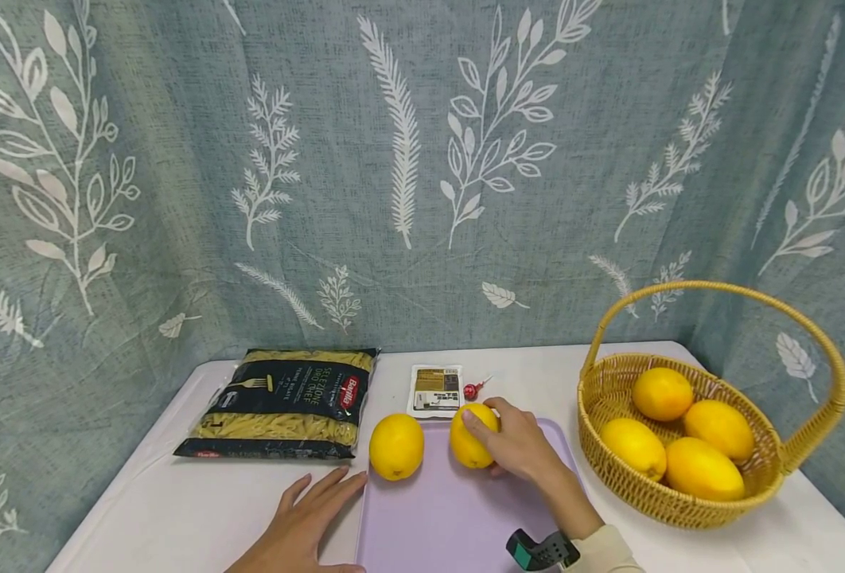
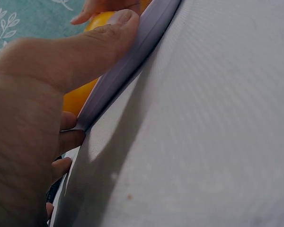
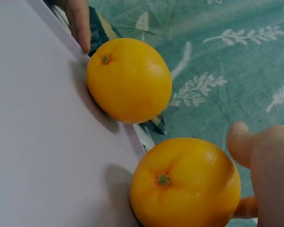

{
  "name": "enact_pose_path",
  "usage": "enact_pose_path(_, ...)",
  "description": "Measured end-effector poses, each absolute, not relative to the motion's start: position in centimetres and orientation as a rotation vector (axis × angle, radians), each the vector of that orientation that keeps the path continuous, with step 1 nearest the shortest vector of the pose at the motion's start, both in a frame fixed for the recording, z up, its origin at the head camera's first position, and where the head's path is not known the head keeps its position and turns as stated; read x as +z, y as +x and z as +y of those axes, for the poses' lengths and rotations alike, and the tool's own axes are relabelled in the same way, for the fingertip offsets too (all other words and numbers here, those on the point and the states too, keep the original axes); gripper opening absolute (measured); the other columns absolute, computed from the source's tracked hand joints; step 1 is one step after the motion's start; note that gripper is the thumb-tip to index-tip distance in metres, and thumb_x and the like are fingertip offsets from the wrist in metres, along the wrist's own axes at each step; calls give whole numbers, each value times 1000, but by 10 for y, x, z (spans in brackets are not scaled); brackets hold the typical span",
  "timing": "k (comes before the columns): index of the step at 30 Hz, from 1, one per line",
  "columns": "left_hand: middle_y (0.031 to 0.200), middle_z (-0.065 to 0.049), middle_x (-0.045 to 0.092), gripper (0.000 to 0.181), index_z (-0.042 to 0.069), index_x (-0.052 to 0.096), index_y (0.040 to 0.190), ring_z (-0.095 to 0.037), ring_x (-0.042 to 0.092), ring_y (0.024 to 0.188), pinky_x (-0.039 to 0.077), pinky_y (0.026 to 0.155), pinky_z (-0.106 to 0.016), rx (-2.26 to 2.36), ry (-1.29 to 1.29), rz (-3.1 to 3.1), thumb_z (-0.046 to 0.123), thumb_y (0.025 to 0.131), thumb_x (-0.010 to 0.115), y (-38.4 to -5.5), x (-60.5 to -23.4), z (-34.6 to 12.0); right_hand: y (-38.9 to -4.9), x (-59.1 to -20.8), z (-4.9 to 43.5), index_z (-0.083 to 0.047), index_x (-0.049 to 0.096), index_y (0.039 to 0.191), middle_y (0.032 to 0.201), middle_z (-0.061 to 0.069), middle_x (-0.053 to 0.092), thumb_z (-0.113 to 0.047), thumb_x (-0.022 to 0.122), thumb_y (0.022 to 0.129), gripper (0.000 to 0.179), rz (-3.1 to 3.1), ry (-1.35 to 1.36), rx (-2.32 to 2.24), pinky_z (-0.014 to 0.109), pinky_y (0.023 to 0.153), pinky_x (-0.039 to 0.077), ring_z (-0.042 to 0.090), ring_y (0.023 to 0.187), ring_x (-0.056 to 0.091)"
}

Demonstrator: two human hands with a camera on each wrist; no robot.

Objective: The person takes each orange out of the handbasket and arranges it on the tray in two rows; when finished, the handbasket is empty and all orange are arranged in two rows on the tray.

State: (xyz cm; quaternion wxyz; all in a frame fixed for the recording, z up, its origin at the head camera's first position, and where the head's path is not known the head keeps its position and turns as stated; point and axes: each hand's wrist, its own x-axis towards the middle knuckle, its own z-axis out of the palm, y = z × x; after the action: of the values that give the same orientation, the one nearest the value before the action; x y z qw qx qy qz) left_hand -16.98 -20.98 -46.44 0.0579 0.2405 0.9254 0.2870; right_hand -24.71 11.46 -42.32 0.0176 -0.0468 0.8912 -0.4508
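Note:
My right hand holds an orange at the far part of the lilac tray, with the thumb over its top right side. In the right wrist view this orange shows its green stem end, and the thumb lies close by its edge. A second orange sits in the tray's far left corner. My left hand lies along the tray's left edge, fingers extended and fingertips at the rim. In the left wrist view its thumb reaches over the tray rim.
A wicker basket with a tall handle holds several oranges at the right. A pasta bag lies at the left. Behind the tray are a small white-and-brown packet and a red lollipop. A patterned curtain hangs behind.

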Motion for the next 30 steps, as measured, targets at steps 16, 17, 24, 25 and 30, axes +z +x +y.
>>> enact_pose_path(16,157,-18,44,97,12,45,152,-46,37,143,13,115,-74,852,728,2824,63,77,76,-172,-465,-210,-246,-433,109,0,56,133,101,19,64,-52,74,89,70,2667,-118,-1577,34,45,59,19,56,65)
enact_pose_path(17,157,-18,44,97,11,45,152,-46,37,143,13,115,-74,855,728,2824,63,77,76,-172,-466,-210,-246,-433,109,0,57,133,101,19,64,-51,74,89,70,2664,-122,-1588,34,45,59,19,55,66)
enact_pose_path(24,157,-19,43,98,11,45,152,-47,36,143,13,114,-76,841,731,2813,64,77,76,-172,-466,-210,-246,-436,109,-4,57,135,106,20,65,-57,66,94,68,2703,-167,-1566,33,43,58,17,50,64)
enact_pose_path(25,157,-19,43,98,12,45,152,-46,37,143,14,114,-76,829,731,2815,65,76,76,-173,-466,-210,-247,-436,109,-4,56,136,108,21,65,-57,65,95,68,2711,-175,-1556,33,43,57,17,49,64)
enact_pose_path(30,157,-18,44,99,12,44,153,-46,38,142,16,114,-75,804,737,2832,66,75,76,-173,-466,-210,-247,-433,110,-2,52,141,117,29,65,-58,63,95,74,2710,-183,-1526,33,46,58,17,45,65)
